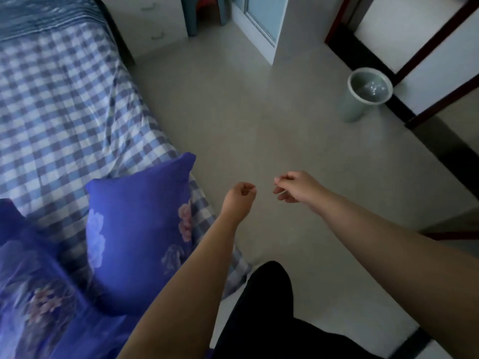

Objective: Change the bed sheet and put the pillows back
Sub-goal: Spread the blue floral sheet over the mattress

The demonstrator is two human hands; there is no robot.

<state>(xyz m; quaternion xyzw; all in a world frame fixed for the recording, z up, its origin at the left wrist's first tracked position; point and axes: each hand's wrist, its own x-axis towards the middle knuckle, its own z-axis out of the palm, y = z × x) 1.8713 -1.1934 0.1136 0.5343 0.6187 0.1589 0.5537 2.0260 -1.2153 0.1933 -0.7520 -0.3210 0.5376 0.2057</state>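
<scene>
Pale floor (259, 120) fills the middle, with a bin (363, 97) by the far doorway. At left, the bed (124, 35) is covered by a checked sheet (64, 99), which hangs over its edge, apparently already spread. Two blue pillows (140, 229) are set at the near end, seemingly put back. Both arms are stretched forward over the floor; the left hand (239, 196) is loosely curled and the right hand (294, 186) half curled, nothing being held.

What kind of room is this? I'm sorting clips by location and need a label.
Most likely a bedroom. A bed with a checked sheet fills the left side, purple floral pillows lie at its near end, and a small waste bin stands on the bare floor near a doorway.
</scene>
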